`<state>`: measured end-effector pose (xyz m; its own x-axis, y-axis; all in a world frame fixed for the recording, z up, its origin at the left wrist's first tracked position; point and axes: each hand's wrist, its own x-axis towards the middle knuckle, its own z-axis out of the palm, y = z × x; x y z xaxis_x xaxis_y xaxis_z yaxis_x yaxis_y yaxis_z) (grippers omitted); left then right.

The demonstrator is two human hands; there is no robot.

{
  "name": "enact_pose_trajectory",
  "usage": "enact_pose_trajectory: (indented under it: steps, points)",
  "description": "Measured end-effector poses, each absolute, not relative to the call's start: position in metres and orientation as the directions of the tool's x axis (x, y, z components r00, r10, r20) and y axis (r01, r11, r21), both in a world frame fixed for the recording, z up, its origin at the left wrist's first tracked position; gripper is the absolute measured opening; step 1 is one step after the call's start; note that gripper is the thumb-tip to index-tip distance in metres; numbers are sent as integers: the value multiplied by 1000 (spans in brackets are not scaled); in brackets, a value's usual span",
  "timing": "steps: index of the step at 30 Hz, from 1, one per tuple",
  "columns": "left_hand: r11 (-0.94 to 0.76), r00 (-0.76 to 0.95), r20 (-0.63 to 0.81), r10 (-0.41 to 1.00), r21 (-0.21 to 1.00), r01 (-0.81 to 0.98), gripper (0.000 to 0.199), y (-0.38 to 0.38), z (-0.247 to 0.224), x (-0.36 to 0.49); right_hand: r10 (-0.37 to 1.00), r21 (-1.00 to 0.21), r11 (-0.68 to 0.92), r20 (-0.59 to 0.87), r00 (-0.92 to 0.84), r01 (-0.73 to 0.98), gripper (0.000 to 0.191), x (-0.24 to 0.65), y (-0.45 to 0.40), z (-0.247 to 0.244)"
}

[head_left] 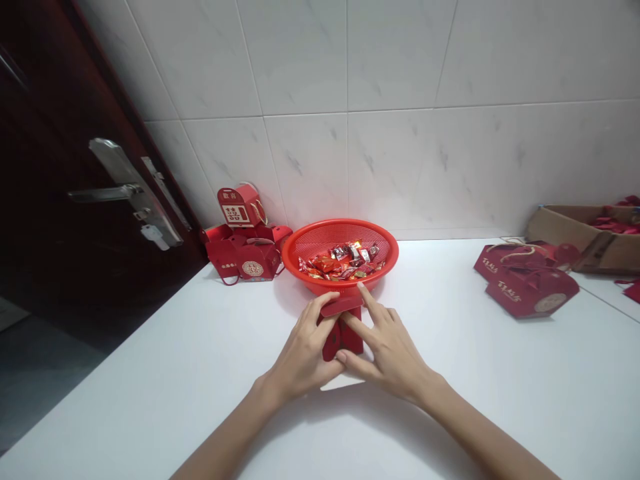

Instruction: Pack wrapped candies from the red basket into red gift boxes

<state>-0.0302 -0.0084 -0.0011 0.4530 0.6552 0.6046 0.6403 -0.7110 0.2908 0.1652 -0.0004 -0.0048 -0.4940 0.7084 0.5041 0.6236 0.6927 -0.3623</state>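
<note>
Red cardboard everywhere in the head view, and the small red carton [353, 339] sits right between the two hands, on the near side of the basket. Left hand [303, 350] has its fingers bent around one side and the raised flap [342, 307]; right hand [397, 347] grips the other side more loosely, fingers spread. Biggest risk imo: uneven squeezing, which could crease the thin card or pop the flap loose. Also, the red basket [340, 223] of wrapped sweets [345, 263] is just beyond the fingertips, so a forward shove could nudge it across the smooth white bench [150, 393]. Can't tell if the right index already touches the rim. The stacked boxes [253, 261] beyond the left hand look topple-prone if that basket slides sideways.
</note>
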Motion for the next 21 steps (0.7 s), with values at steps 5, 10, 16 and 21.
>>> enact_pose_trajectory:
  steps: [5,10,16,21]
  points:
    - [-717,479,568,670,326,616,66,-11,0,-29,720,-398,687,487,-495,608,51,166,-1,-6]
    - [-654,400,519,755,551,518,60,-11,7,-35,700,-540,711,608,-375,451,37,168,0,-9]
    - [-455,277,393,877,864,214,69,-5,13,-49,757,-700,652,587,-287,292,24,172,3,-6]
    - [-257,175,249,952,966,26,75,0,14,-53,868,-855,492,467,-172,165,25,180,9,2]
